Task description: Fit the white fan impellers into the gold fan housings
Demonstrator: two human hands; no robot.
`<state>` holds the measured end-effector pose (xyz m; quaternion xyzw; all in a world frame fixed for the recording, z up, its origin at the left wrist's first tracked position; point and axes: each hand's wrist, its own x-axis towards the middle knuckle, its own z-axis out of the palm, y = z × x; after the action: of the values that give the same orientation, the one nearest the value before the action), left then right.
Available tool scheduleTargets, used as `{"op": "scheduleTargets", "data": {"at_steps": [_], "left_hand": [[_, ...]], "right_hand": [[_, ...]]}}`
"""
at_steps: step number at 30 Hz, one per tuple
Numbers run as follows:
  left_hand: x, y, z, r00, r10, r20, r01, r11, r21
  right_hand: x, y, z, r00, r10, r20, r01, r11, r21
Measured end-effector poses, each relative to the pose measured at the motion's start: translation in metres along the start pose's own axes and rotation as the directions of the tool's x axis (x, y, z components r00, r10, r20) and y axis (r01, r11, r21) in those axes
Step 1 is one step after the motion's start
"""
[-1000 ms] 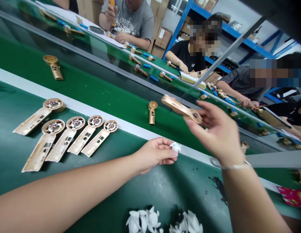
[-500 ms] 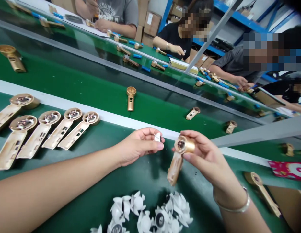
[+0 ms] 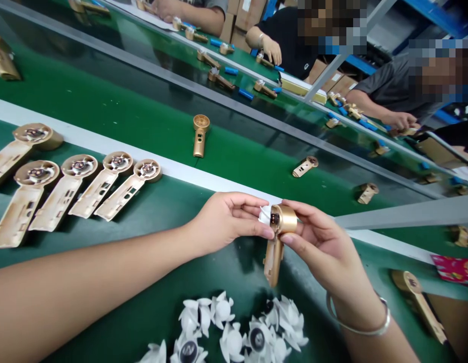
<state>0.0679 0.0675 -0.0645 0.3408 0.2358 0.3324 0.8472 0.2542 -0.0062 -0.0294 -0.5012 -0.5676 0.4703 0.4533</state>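
My left hand point(image 3: 234, 222) pinches a small white fan blade point(image 3: 264, 215) between thumb and fingers, right at the open round head of a gold handheld-fan shell point(image 3: 288, 218). My right hand point(image 3: 320, 242) grips that shell by its round head, with the handle hanging down. The motor parts inside the head show dark and coppery. Whether the blade touches the motor I cannot tell. Below both hands a loose pile of white fan blades point(image 3: 231, 343) lies on the green table point(image 3: 116, 297).
Several gold shells with blades fitted point(image 3: 79, 165) lie in a row at left. Beyond the white edge strip, a green conveyor point(image 3: 143, 131) carries more shells point(image 3: 199, 135). At right are another shell point(image 3: 417, 297) and a slanting metal bar point(image 3: 407, 209). Co-workers sit across the line.
My left hand has moved right, bringing the white fan blade up to the shell's head. The shell has turned so its opening faces left. The view has shifted slightly.
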Motion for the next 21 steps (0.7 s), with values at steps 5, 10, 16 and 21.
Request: {"op": "scheduleTargets", "data": {"at_steps": [5, 10, 16, 21], "left_hand": [[-0.001, -0.002, -0.002, 1.0, -0.01, 0.023, 0.009, 1.0, 0.029], [-0.001, -0.001, -0.006, 0.994, -0.075, 0.076, 0.068, 0.994, 0.089], [0.008, 0.005, -0.013, 0.997, -0.037, 0.061, 0.016, 0.949, 0.316], [-0.001, 0.026, -0.007, 0.896, -0.325, 0.303, -0.048, 0.607, 0.793]], "right_hand": [[-0.004, -0.002, -0.005, 0.996, -0.082, 0.02, 0.084, 0.971, -0.222], [-0.008, -0.005, -0.004, 0.983, -0.158, 0.094, 0.183, 0.898, -0.401], [0.009, -0.01, -0.007, 0.985, -0.016, 0.17, 0.053, 0.976, -0.213], [0.088, 0.001, -0.021, 0.988, -0.06, -0.144, -0.076, 0.62, -0.781]]}}
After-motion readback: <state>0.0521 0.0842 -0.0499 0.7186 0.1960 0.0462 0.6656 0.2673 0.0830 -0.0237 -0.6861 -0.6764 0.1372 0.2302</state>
